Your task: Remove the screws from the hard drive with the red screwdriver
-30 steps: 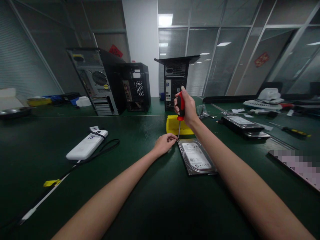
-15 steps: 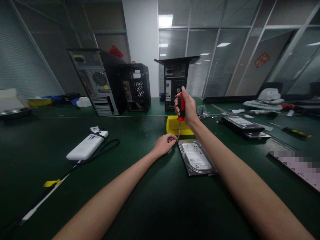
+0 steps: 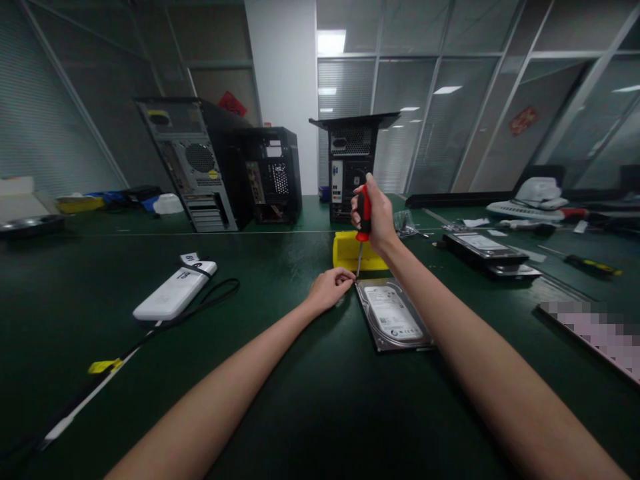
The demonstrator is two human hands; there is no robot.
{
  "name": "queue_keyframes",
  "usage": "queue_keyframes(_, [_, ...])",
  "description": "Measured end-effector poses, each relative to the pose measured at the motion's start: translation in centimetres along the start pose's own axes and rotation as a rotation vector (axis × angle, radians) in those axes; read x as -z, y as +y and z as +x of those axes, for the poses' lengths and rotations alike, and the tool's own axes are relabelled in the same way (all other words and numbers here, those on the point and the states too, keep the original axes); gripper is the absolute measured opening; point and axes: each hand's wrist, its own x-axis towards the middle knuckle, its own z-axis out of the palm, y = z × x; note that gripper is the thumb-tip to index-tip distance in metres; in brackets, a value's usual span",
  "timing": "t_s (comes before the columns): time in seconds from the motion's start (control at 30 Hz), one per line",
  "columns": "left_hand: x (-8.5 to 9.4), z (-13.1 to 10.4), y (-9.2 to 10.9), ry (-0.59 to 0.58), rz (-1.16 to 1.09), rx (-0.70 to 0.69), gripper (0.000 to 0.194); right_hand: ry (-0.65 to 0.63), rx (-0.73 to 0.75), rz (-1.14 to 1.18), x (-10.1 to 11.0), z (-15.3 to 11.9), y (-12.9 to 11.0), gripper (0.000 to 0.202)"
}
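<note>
A silver hard drive (image 3: 391,313) with a white label lies flat on the dark green table (image 3: 280,380). My right hand (image 3: 375,212) is wrapped round the red and black handle of a screwdriver (image 3: 363,217), held almost upright, its tip at the drive's far left corner. My left hand (image 3: 331,287) rests on the table left of that corner, fingers pinched together close to the tip. Whatever those fingers hold, if anything, is too small to make out. Just behind the drive is a yellow tray (image 3: 345,252).
Computer cases (image 3: 227,163) stand at the back left, another case (image 3: 351,150) behind the yellow tray. A white power bank (image 3: 173,293) with a cable lies left. On the right are stacked hard drives (image 3: 483,248), a yellow-black screwdriver (image 3: 593,265) and a pinkish flat object (image 3: 597,340).
My right hand and the screwdriver handle have shifted very slightly to the right. My left hand and the hard drive look unmoved.
</note>
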Motion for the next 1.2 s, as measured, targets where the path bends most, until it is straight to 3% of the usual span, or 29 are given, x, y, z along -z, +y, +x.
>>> queue_keyframes(0.3, [0.1,0.0,0.3,-0.001,0.008,0.010,0.022,-0.028,-0.019,0.051,0.9,0.3,0.3,0.038])
queue_keyframes(0.57, [0.0,0.0,0.0,0.003,-0.011,0.007,0.022,-0.001,-0.033,0.004,0.7,0.4,-0.1,0.038])
queue_keyframes(0.8, [-0.2,0.0,0.0,0.003,-0.050,0.005,0.024,-0.053,-0.028,-0.068,1.0,0.5,-0.3,0.040])
queue_keyframes(1.03, [-0.2,-0.2,-0.2,0.004,-0.056,0.007,0.024,-0.115,-0.197,-0.028,1.3,0.6,-1.2,0.039])
queue_keyframes(1.2, [-0.2,-0.2,-0.1,0.000,-0.059,0.005,0.025,-0.108,-0.178,-0.078,1.6,0.6,-1.7,0.033])
